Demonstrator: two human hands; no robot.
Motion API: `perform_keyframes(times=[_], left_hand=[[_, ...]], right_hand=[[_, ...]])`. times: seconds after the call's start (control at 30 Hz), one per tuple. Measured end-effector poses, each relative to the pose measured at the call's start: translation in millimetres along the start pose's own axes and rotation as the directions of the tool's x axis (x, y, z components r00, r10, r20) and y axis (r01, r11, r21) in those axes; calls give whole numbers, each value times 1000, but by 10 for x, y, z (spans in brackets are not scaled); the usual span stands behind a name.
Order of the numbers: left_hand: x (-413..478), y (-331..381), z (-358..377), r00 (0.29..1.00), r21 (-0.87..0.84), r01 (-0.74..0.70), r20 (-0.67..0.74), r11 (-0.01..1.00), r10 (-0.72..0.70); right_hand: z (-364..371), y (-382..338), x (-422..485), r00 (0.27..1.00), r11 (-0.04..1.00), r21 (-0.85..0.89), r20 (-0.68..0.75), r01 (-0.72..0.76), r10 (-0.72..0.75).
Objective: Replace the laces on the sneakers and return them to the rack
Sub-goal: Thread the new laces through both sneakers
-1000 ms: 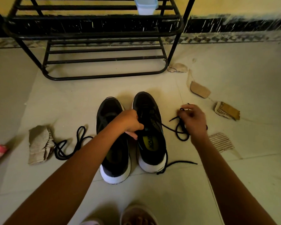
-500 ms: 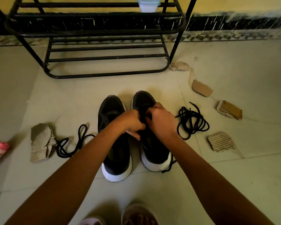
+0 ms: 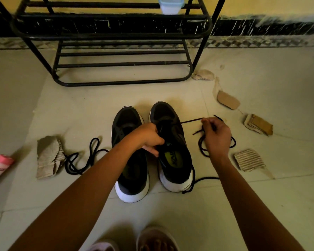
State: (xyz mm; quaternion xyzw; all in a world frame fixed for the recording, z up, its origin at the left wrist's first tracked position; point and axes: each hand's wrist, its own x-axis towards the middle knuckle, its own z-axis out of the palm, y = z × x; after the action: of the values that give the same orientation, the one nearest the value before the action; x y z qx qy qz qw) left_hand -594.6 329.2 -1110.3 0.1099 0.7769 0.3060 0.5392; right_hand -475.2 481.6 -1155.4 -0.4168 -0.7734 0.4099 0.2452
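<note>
In the middle of the frame, a left-hand sneaker and a right-hand sneaker, black with white soles, are standing side by side on the pale tiled floor. Their toes are pointing at the black metal rack across the top. My left hand is curling its fingers round the right-hand sneaker's opening, gripping it. My right hand, right of centre, is pinching a black lace that is running taut from that sneaker, with more of it looping under my palm. A second lace is lying loose at the left, touching a cardboard scrap
</note>
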Motion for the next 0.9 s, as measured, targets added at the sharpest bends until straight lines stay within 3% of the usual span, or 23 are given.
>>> perform_keyframes(times=[0.07,0.17,0.33,0.57,0.67,0.77,0.83,0.9], left_hand=[[7,-1,-3,1000,-8,5,-4,1000,-5],[2,14,2,1000,-12,9,-9,1000,-9],[-2,-5,0,1000,4,2,-19,1000,-2],[-35,30,47,999,2,-16,-28,1000,16],[-41,53,60,999,6,-10,-41,1000,10],[-21,29,73,995,128,-65,-73,990,75],[15,13,91,950,350,-200,-160,915,269],[-1,45,123,837,548,-355,-174,758,518]], right_hand=[[-71,44,44,983,978,110,-34,-177,181],[-73,70,21,965,947,198,-6,-254,261],[-73,-17,-68,963,883,386,90,-268,253],[-221,-115,-111,935,692,684,-41,-231,352],[-290,-144,-155,936,652,676,192,-344,295],[-393,-195,-205,848,832,441,526,-338,65],[-406,-256,-276,780,898,359,625,-254,-29],[-400,-318,-329,746,896,374,661,-241,-76]])
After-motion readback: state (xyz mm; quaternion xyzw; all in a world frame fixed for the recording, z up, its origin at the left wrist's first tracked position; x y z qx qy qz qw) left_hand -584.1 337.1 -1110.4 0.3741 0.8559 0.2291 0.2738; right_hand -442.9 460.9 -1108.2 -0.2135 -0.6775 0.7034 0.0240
